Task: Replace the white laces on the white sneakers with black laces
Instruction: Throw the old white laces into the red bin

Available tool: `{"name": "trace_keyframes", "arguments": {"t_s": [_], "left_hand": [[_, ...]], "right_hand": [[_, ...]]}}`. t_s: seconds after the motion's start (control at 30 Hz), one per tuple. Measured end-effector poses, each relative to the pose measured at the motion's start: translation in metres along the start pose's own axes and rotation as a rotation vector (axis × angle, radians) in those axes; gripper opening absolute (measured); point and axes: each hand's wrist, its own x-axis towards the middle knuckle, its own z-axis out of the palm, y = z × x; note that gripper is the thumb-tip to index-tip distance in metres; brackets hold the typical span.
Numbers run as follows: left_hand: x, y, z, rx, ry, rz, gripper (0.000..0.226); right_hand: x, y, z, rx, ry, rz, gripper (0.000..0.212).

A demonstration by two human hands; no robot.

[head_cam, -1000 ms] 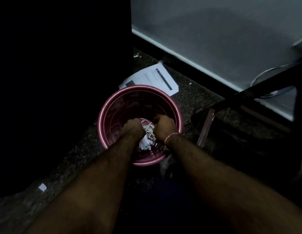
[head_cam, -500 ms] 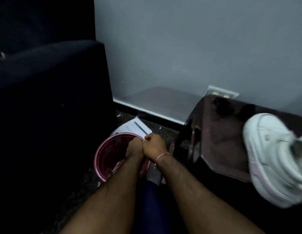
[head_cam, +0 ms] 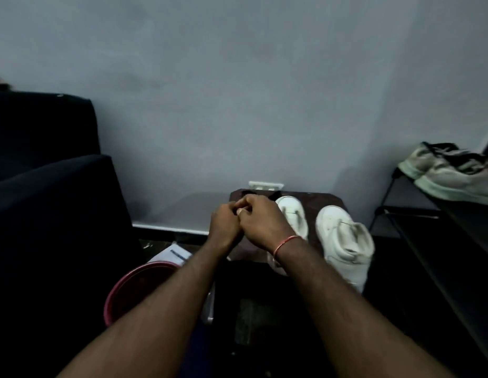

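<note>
A small dark brown tabletop (head_cam: 319, 199) stands against the grey wall, and everything else is placed from it. Two shoes stand on it with their toes toward the wall. The first white sneaker (head_cam: 292, 214) is near the tabletop's middle, its heel end hidden behind the right forearm. The second white sneaker (head_cam: 344, 241) is just beside it toward the tabletop's right edge, with a narrow gap between the two. At the tabletop's far edge lie dark bundles (head_cam: 273, 196), too dim to name with certainty. Over the tabletop's left part the left hand (head_cam: 225, 223) and the right hand (head_cam: 260, 222) are pressed against each other, backs up, with the fingers of both curled inward. Each grip is drawn together, but whether anything is pinched inside it cannot be told. A thin red thread bracelet (head_cam: 285, 244) circles the right wrist. On the wall just behind the tabletop is a white socket plate (head_cam: 265, 184). On the floor left of the tabletop sits a red plastic bin (head_cam: 133, 290), partly behind the left forearm, with a printed sheet of paper (head_cam: 172, 255) just beyond it. Farther left of the tabletop is a dark armchair (head_cam: 46, 214). Right of the tabletop a black metal rack (head_cam: 401, 214) carries a worn pair of pale shoes (head_cam: 450, 173).
</note>
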Motion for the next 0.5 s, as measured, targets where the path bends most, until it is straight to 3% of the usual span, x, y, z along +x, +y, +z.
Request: {"name": "trace_keyframes", "arguments": {"t_s": [0.13,0.23,0.3,0.37,0.5], "left_hand": [[-0.01,0.041,0.035,-0.048,-0.076,0.142,0.016],[-0.011,0.056,0.062,0.075,-0.151,0.208,0.062],[-0.008,0.06,0.077,0.265,-0.227,0.227,0.077],[-0.003,0.058,0.089,0.438,-0.286,0.252,0.074],[0.006,0.054,0.102,0.507,-0.286,0.3,0.062]], "right_hand": [[-0.023,0.029,-0.064,-0.118,0.189,-0.019,0.018],[-0.031,0.065,-0.092,-0.282,0.315,0.055,0.023],[-0.035,0.092,-0.095,-0.47,0.24,0.203,0.036],[-0.039,0.115,-0.089,-0.535,0.148,0.315,0.047],[-0.037,0.133,-0.081,-0.55,0.23,0.277,0.046]]}}
